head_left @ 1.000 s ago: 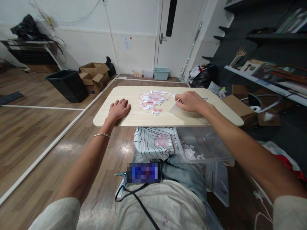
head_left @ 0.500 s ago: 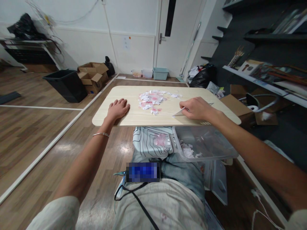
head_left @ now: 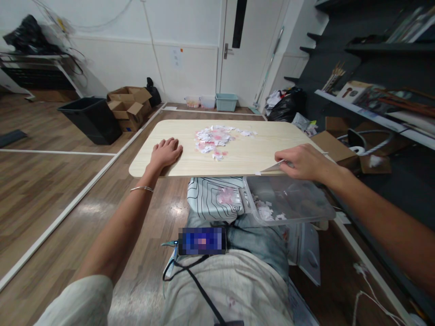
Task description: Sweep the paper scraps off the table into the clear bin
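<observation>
My left hand (head_left: 166,152) rests open on the left part of the pale wooden tabletop (head_left: 248,154), fingers spread and palm down. Near the table's front edge, my right hand (head_left: 301,162) is closed around a thin, flat, card-like piece (head_left: 276,167); its exact kind is unclear. The piece slants down to the left, its tip beside a small white paper scrap (head_left: 258,173) at the edge. A pile of torn white and pink paper scraps (head_left: 214,137) lies between the hands, towards the back. Below the right side of the table sits a clear plastic bin (head_left: 288,199) with some scraps inside.
A patterned cloth cushion (head_left: 210,194) and a phone (head_left: 201,241) lie on my lap, a black strap near them. Beyond the table stand a black trash bin (head_left: 91,120), cardboard boxes (head_left: 131,108) and a blue basket (head_left: 226,103). Dark shelves (head_left: 384,59) line the right wall.
My right hand has moved right and towards me with the flat piece, up to the table's front edge. A small scrap now lies at that edge. The left hand stays put.
</observation>
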Action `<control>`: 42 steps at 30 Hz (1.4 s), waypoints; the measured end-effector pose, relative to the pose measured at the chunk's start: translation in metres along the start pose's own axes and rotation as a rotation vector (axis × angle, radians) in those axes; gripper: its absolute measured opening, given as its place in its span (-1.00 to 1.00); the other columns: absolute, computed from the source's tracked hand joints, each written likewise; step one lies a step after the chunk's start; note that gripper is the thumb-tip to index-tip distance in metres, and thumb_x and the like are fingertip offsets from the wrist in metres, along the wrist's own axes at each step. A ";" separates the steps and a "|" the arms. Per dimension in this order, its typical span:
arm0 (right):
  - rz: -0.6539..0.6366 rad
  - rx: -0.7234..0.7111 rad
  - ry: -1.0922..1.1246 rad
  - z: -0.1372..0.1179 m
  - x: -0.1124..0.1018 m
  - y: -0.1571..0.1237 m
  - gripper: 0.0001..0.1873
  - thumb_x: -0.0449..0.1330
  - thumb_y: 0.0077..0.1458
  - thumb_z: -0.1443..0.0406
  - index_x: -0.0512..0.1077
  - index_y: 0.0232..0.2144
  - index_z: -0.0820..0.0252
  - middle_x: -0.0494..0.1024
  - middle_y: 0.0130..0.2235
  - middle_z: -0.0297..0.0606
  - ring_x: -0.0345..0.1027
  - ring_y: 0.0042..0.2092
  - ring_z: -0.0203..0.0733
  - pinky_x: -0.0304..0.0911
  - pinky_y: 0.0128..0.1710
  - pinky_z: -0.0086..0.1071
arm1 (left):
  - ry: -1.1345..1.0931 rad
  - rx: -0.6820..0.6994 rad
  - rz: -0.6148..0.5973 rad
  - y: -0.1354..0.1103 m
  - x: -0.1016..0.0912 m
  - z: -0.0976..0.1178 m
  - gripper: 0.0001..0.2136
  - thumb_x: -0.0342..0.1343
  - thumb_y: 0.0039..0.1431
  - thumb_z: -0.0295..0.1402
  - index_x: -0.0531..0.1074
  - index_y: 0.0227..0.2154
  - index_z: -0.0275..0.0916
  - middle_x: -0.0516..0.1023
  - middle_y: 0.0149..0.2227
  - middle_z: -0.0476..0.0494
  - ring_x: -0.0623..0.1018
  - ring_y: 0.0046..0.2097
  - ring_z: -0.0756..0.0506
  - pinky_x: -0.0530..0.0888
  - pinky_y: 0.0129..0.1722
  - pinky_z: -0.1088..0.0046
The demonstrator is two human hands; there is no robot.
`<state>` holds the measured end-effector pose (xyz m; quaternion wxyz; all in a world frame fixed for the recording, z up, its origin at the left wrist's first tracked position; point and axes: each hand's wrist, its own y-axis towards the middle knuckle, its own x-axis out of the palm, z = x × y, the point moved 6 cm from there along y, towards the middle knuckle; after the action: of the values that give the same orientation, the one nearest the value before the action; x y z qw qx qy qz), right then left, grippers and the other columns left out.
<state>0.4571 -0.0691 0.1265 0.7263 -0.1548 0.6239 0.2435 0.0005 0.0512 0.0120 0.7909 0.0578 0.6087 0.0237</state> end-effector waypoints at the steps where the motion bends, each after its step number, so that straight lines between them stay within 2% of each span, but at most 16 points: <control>1: -0.013 0.000 0.002 0.001 0.000 -0.004 -0.77 0.18 0.30 0.26 0.66 -0.28 0.01 0.78 -0.31 -0.16 0.58 -0.26 0.06 0.10 -0.19 -0.17 | 0.004 0.001 -0.006 0.000 0.000 0.000 -0.37 -0.20 0.66 -0.01 0.51 0.56 0.00 0.42 0.74 -0.25 0.37 0.67 -0.45 0.28 0.67 -0.21; 8: -0.005 0.033 0.037 0.019 0.000 -0.016 -0.78 0.18 0.30 0.24 0.65 -0.27 0.00 0.76 -0.35 -0.17 0.59 -0.28 0.08 0.19 -0.20 -0.18 | 0.024 0.004 -0.013 -0.001 -0.001 0.002 -0.35 -0.22 0.66 -0.01 0.49 0.57 -0.05 0.41 0.75 -0.29 0.37 0.68 -0.45 0.30 0.67 -0.22; 13: 0.092 0.136 0.065 0.032 -0.017 -0.004 -0.69 0.15 0.37 0.20 0.73 -0.21 -0.03 0.78 -0.30 -0.14 0.64 -0.19 0.17 0.32 -0.14 -0.14 | 0.014 0.006 -0.012 0.000 0.000 0.001 -0.34 -0.22 0.65 0.00 0.49 0.58 -0.03 0.42 0.74 -0.27 0.38 0.68 -0.46 0.30 0.67 -0.22; 16: 0.116 0.118 0.053 0.017 -0.021 0.014 -0.67 0.16 0.37 0.20 0.77 -0.17 0.00 0.81 -0.25 -0.11 0.63 -0.17 0.16 0.28 -0.13 -0.13 | 0.010 0.008 -0.018 0.001 0.001 0.000 -0.32 -0.22 0.64 0.01 0.47 0.59 -0.05 0.40 0.75 -0.28 0.36 0.69 -0.47 0.29 0.67 -0.22; 20: 0.098 -0.005 0.048 -0.017 -0.010 0.038 -0.72 0.20 0.32 0.24 0.75 -0.23 0.05 0.82 -0.26 -0.11 0.59 -0.20 0.08 0.16 -0.15 -0.16 | -0.004 0.014 -0.015 0.002 0.002 -0.001 -0.32 -0.20 0.62 0.01 0.48 0.59 -0.04 0.41 0.75 -0.30 0.36 0.68 -0.50 0.29 0.66 -0.28; 22: 0.082 -0.018 0.030 -0.027 -0.005 0.044 -0.74 0.20 0.31 0.26 0.72 -0.27 0.06 0.80 -0.28 -0.12 0.55 -0.22 0.05 0.10 -0.18 -0.16 | -0.006 0.015 -0.014 0.002 0.002 -0.001 -0.32 -0.21 0.63 0.01 0.48 0.59 -0.04 0.41 0.75 -0.29 0.37 0.68 -0.50 0.29 0.67 -0.27; 28: 0.027 0.010 0.003 -0.031 -0.004 0.044 -0.72 0.18 0.32 0.26 0.73 -0.21 0.07 0.82 -0.25 -0.10 0.55 -0.21 0.05 0.06 -0.18 -0.17 | 0.020 -0.006 -0.014 0.000 0.001 0.001 -0.33 -0.23 0.65 0.00 0.47 0.59 -0.06 0.38 0.76 -0.28 0.35 0.70 -0.45 0.29 0.68 -0.21; 34: 0.024 0.084 -0.015 -0.009 -0.003 0.038 -0.70 0.20 0.30 0.23 0.78 -0.17 0.06 0.82 -0.27 -0.10 0.58 -0.20 0.10 0.08 -0.17 -0.15 | 0.023 0.002 -0.005 -0.001 0.000 0.002 -0.34 -0.22 0.66 -0.02 0.49 0.58 -0.07 0.42 0.74 -0.28 0.37 0.68 -0.46 0.31 0.66 -0.21; 39: 0.036 0.222 -0.043 0.030 0.001 0.031 -0.72 0.25 0.28 0.19 0.79 -0.18 0.02 0.79 -0.31 -0.13 0.57 -0.22 0.11 0.11 -0.19 -0.17 | 0.003 0.018 0.007 -0.001 -0.001 0.001 -0.38 -0.17 0.66 -0.02 0.50 0.56 0.02 0.46 0.72 -0.25 0.39 0.66 -0.48 0.30 0.64 -0.26; 42: 0.005 0.303 -0.069 0.052 0.003 0.022 -0.69 0.23 0.30 0.22 0.79 -0.14 0.09 0.82 -0.23 -0.01 0.57 -0.20 0.13 0.15 -0.17 -0.16 | 0.013 0.015 -0.007 -0.001 -0.001 0.001 -0.36 -0.21 0.66 0.00 0.50 0.55 -0.01 0.44 0.73 -0.26 0.38 0.66 -0.47 0.30 0.65 -0.22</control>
<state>0.4887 -0.0224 0.1343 0.7617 -0.0334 0.6286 0.1535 0.0013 0.0500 0.0128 0.7866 0.0616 0.6141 0.0169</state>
